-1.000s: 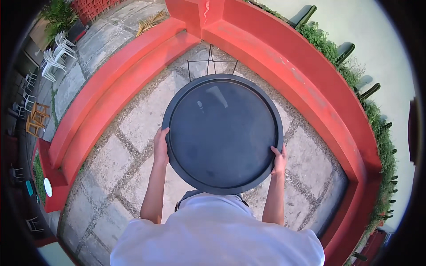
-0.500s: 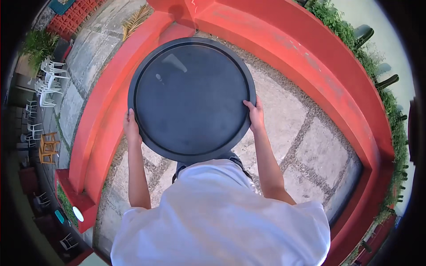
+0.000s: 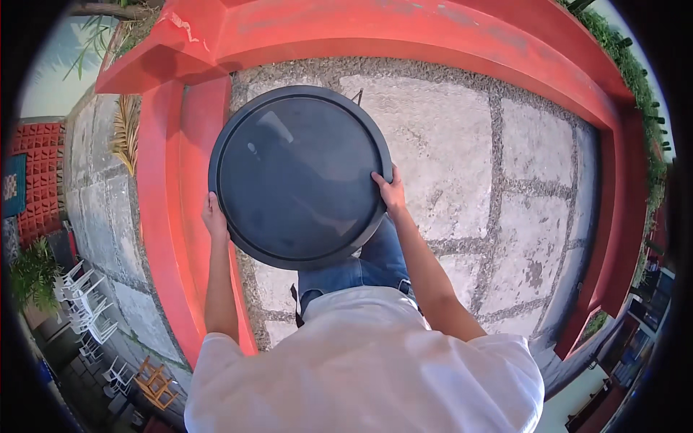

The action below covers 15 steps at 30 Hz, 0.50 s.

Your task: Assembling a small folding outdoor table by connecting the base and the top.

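Note:
A large round black tray (image 3: 299, 180) with a raised rim is held out in front of my body, its flat face turned up toward me. My left hand (image 3: 215, 216) grips its left edge, fingers mostly hidden behind the rim. On the opposite side my right hand (image 3: 390, 192) clasps the edge, thumb lying over the rim onto the face and fingers underneath. Two pale reflections show on the upper left of the tray's surface. Whatever lies directly beneath the tray is hidden by it.
A low red wall with a bench-like ledge (image 3: 404, 36) curves along the far side and down the left (image 3: 162, 195). Grey stone paving (image 3: 440, 151) with gravel joints lies underfoot. White plastic chairs (image 3: 90, 310) and wooden stools (image 3: 154, 382) stand beyond the left wall.
My body has turned to the right, so the walls and chairs shift around in view. The tray stays in both hands, a little lower and further left in view. More of my jeans shows.

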Tool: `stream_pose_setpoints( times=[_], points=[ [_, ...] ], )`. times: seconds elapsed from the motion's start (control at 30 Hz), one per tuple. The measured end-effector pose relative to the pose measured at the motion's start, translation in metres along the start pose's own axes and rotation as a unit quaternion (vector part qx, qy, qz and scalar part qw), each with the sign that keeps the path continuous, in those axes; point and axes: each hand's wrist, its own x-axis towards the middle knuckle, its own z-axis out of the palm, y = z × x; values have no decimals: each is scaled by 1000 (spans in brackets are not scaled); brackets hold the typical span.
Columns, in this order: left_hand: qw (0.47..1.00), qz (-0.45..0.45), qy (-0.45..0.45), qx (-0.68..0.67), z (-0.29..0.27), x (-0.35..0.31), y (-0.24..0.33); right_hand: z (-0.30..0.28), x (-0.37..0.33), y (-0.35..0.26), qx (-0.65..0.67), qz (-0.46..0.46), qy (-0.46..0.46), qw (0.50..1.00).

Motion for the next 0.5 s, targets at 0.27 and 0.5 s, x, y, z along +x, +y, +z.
stream_pose_setpoints(
  times=[0.27,0.5],
  points=[
    [993,-20,-112,-16,94,145,-72,0,87,65,-212,10,119,970],
    [970,38,-167,171,132,247,-122,33,106,107,-286,25,145,947]
  ],
)
